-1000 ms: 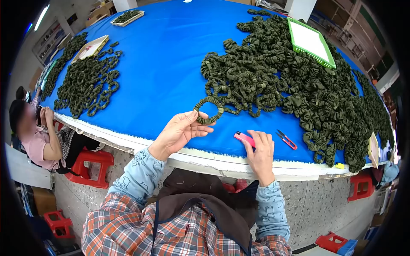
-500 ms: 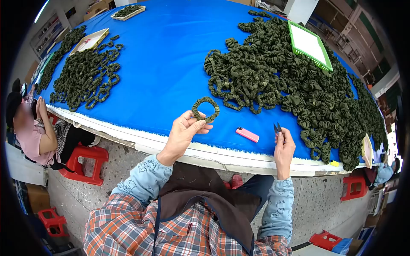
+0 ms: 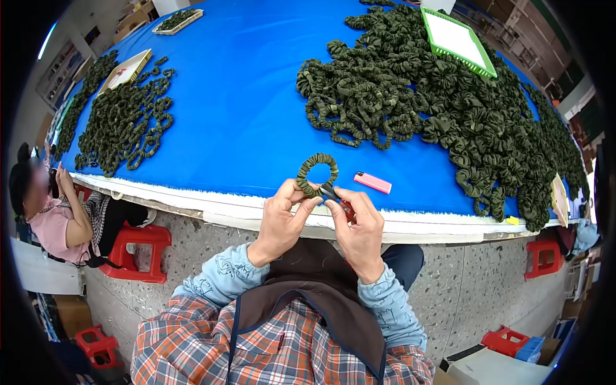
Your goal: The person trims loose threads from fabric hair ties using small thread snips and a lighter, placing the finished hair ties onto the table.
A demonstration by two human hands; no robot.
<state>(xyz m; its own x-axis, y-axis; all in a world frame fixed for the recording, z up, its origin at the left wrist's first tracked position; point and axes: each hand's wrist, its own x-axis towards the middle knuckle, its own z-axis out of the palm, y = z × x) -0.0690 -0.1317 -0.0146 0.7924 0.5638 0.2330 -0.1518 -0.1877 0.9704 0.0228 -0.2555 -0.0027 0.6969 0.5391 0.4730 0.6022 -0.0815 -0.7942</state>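
Currently, with my left hand (image 3: 286, 218) I am pinching the green ring (image 3: 317, 174), and my right hand (image 3: 357, 230) grips the red snips (image 3: 348, 212) at its lower edge.

Blue table (image 3: 237, 96): far edge cut off. Snips (image 3: 348, 212), at table's near edge: handles partly hidden by right hand (image 3: 360, 234).
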